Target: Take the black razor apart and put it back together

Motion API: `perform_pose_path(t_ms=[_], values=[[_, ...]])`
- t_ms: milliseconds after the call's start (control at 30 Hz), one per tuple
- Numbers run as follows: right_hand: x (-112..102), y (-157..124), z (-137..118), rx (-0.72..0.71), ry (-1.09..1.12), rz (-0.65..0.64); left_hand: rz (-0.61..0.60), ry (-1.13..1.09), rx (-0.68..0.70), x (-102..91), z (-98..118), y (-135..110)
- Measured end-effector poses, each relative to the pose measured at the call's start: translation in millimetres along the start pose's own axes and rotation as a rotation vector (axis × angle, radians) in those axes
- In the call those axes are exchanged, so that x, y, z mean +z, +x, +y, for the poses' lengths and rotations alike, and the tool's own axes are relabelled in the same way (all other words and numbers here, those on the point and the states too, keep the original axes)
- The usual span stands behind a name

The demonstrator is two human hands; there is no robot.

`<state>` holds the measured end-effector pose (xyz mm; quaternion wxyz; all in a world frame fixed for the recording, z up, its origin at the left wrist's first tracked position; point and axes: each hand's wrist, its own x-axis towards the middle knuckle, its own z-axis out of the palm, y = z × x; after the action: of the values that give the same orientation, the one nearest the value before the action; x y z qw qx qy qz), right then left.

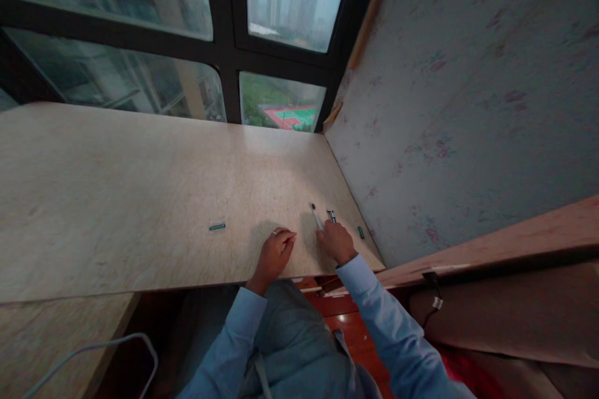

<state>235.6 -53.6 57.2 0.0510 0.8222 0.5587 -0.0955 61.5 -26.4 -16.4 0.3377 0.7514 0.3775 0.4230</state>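
My right hand (337, 242) is closed near the right end of the pale stone sill. From its fingers sticks out a slim white toothbrush (318, 218) with a dark head, pointing toward the window. Just beyond the knuckles shows a razor (331, 214); its lower handle is hidden by the hand, and I cannot tell whether the hand grips it too. My left hand (277, 254), with a ring on one finger, rests by the sill's front edge, fingers curled together and nothing visible in them. A small dark and teal razor cartridge (218, 226) lies to its left.
Another small dark-teal piece (360, 232) lies by the wallpapered wall (449, 106) on the right. The stone sill (116, 199) runs left below a dark-framed window (229, 62). A pale cable (107, 344) loops at lower left.
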Motion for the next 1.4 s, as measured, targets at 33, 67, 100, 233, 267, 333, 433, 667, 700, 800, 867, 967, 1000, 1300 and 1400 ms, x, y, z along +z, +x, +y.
perform_pose_path(t_ms=[33,67,100,233,267,333,433,667,700,800,867,967,1000,1300,1400], values=[[-1.7,1.7,-0.5,-0.005,-0.009,-0.005,0.003,-0.005,0.000,-0.2,0.2,-0.1],[-3.3,3.5,-1.0,-0.007,-0.015,-0.008,0.006,-0.012,0.001,-0.4,0.4,-0.2],[-4.8,5.2,-1.5,-0.008,-0.022,-0.013,0.009,-0.020,0.003,-0.6,0.4,-0.4],[-8.3,10.8,-2.3,-0.006,-0.040,-0.031,0.019,-0.043,0.004,-0.9,0.0,-0.7],[-8.5,11.9,-2.2,-0.004,-0.041,-0.034,0.022,-0.048,0.002,-1.0,0.1,-0.6],[-8.0,13.5,-1.6,-0.003,-0.040,-0.042,0.027,-0.063,-0.003,-1.5,1.1,-0.4],[-6.1,14.4,0.0,-0.008,-0.036,-0.049,0.037,-0.091,-0.016,-4.0,4.4,-1.2],[-4.8,5.9,-0.3,-0.019,-0.024,0.035,0.156,-0.116,-0.052,-39.8,3.2,-18.6],[-4.8,3.7,-2.0,-0.021,-0.015,0.081,0.197,-0.092,-0.062,-50.5,0.2,-21.9],[-2.7,-3.5,-12.2,-0.103,0.046,0.192,0.346,0.018,-0.095,-89.0,-13.7,-28.9],[1.5,-8.7,-23.5,-0.230,0.112,0.170,0.417,0.142,-0.122,-116.0,-27.2,-29.8],[13.2,-17.2,-44.5,-0.447,0.226,0.075,0.395,0.378,-0.168,-149.3,-51.1,-25.2],[18.1,-20.3,-51.4,-0.506,0.257,0.044,0.344,0.430,-0.180,-157.1,-58.7,-22.6],[51.9,-37.3,-69.4,-0.521,0.337,0.053,0.039,0.476,-0.193,-175.0,-80.2,-3.2],[56.8,-36.6,-63.1,-0.530,0.423,0.078,0.064,0.469,-0.162,-171.5,-75.8,-4.3]])
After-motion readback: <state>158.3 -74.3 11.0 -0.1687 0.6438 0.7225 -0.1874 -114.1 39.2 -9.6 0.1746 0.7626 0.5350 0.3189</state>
